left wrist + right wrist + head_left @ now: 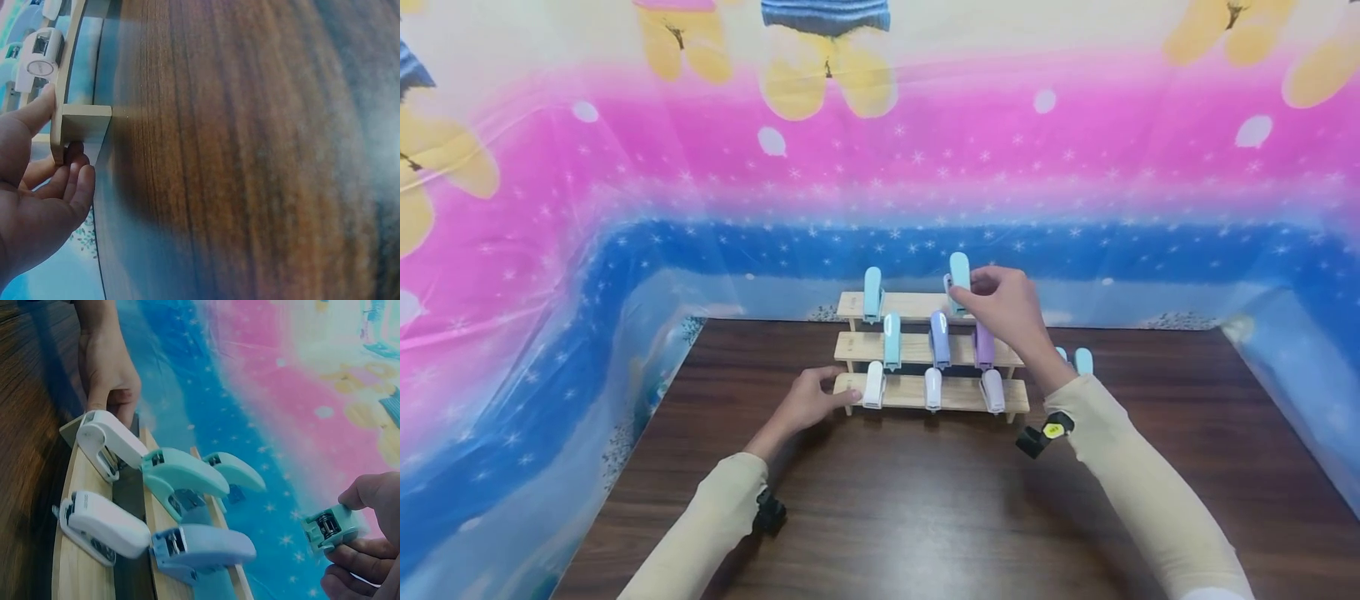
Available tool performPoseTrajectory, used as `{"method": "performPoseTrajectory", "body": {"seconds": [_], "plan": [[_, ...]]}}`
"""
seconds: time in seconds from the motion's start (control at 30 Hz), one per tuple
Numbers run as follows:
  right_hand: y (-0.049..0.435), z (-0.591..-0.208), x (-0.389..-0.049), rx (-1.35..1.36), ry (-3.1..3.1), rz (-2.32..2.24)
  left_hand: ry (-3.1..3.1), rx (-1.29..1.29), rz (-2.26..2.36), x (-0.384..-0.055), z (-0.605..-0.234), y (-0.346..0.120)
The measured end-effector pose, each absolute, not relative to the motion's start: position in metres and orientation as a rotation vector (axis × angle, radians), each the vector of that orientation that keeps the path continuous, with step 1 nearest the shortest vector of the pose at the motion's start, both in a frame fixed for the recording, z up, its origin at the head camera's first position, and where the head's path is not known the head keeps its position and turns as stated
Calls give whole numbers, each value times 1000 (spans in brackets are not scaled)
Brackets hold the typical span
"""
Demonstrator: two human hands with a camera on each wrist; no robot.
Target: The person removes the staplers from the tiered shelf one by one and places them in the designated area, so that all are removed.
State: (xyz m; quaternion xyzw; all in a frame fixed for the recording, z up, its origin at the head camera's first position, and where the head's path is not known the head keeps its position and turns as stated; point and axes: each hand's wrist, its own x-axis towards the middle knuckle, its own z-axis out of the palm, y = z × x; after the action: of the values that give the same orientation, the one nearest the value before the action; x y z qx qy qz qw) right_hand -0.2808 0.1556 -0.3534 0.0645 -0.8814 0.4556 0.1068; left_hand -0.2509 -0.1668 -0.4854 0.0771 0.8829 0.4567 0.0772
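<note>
A three-step wooden rack point(906, 392) stands on the table, with small staplers along its steps. My left hand point(811, 400) grips the left end of the lowest step, thumb on top beside a white stapler point(874, 385) and fingers curled beneath the board point(62, 128). Between thumb and fingers, my right hand point(1007, 304) pinches a mint-green stapler point(959, 273) over the right part of the top step. In the right wrist view that held stapler point(328, 526) appears apart from the rack. Another mint-green stapler point(872, 292) sits at the top step's left end.
The middle step bears a mint stapler point(892, 340), a blue one point(940, 337) and a purple one point(984, 343). Further pale staplers point(932, 388) line the lowest step. More mint staplers point(1082, 361) stand on the table right of the rack, partly behind the right forearm. A patterned cloth point(820, 242) hangs behind.
</note>
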Motion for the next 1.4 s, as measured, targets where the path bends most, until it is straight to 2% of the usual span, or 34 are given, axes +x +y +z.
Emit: {"method": "performPoseTrajectory", "body": {"seconds": [0.6, 1.4], "plan": [[222, -361, -244, 67, -2564, 1322, 2671, 257, 1354, -249, -487, -168], [308, -399, -229, -178, -2549, 1133, 2672, 273, 1358, -253, -487, -168]]}}
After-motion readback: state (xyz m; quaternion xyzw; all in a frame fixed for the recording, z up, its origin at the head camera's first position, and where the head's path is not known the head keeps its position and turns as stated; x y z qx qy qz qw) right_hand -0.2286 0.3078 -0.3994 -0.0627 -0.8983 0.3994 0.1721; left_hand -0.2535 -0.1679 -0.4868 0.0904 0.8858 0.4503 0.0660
